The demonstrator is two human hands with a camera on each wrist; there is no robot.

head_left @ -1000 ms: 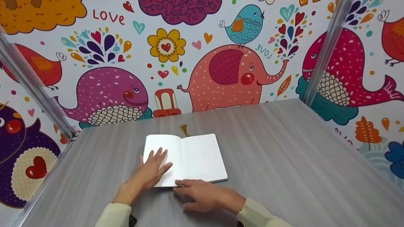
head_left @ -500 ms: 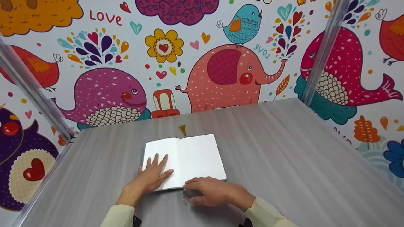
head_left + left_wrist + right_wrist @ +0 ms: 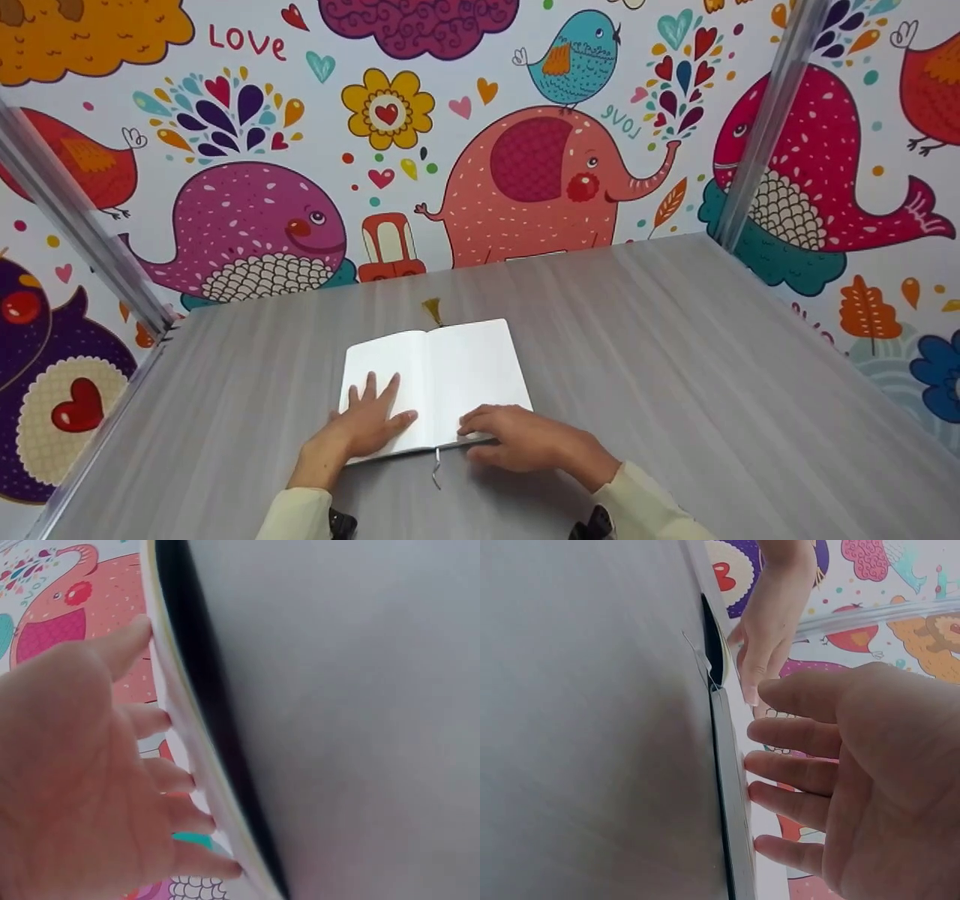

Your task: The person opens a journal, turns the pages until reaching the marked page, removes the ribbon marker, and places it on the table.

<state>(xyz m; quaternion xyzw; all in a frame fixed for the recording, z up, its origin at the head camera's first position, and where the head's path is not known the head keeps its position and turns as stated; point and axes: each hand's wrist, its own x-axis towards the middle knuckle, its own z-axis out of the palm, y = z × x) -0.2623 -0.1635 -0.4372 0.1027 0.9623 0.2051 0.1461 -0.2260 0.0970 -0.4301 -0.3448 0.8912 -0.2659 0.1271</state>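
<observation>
An open notebook point(image 3: 480, 367) with blank white pages lies on the table in the head view. My left hand point(image 3: 367, 426) rests on the lower part of its left page, fingers spread and straight. Near the bottom edge of the right page is my right hand point(image 3: 525, 439), its fingertips over the paper. In the right wrist view the right hand point(image 3: 885, 780) holds nothing, with fairly straight fingers by the page. A thin pale ribbon point(image 3: 436, 471) hangs from the bottom of the spine. Beyond the top edge lies a gold tassel point(image 3: 432, 309). The left wrist view shows the dark cover point(image 3: 206, 682) lifted off the table at its edge.
The grey wood-grain table point(image 3: 637, 360) runs back to a wall point(image 3: 532, 187) printed with cartoon animals. Metal posts stand at the back corners, the left post point(image 3: 90, 225) and the right post point(image 3: 765, 150).
My right hand has slid right from the spine to the right page's lower edge, uncovering the ribbon. The left hand and the notebook's left side have shifted slightly toward me.
</observation>
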